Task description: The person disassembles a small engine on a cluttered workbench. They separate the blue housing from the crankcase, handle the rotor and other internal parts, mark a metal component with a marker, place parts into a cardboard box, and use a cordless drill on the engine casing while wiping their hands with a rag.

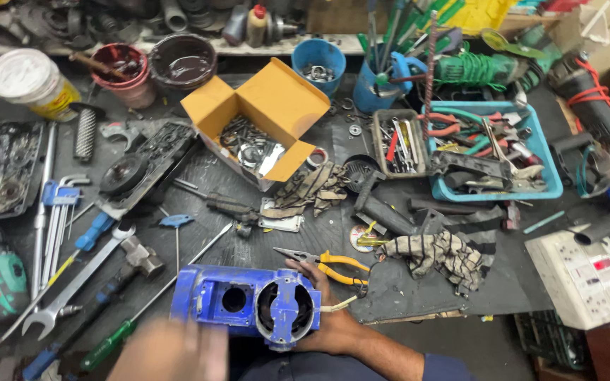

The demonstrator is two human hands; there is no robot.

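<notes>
The blue housing (pixel 248 305) is lying stripped at the near edge of the bench, its round bore gaping empty, so by my reckoning disassembly is well along. The right hand (pixel 326 321) is gripping the housing's right end, fingers curled over the rim. The left hand (pixel 167 351) is blurring just left of the housing; its grip I cannot tell, and the yellow pliers (pixel 333 264) are lying just beyond the housing.

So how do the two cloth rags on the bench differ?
The rag by the orange box is darker and stretched out flat; the rag near the pliers is paler, checked and bunched into a heap. The first lies mid-bench, the second nearer the white power strip. Both look grimy.
</notes>
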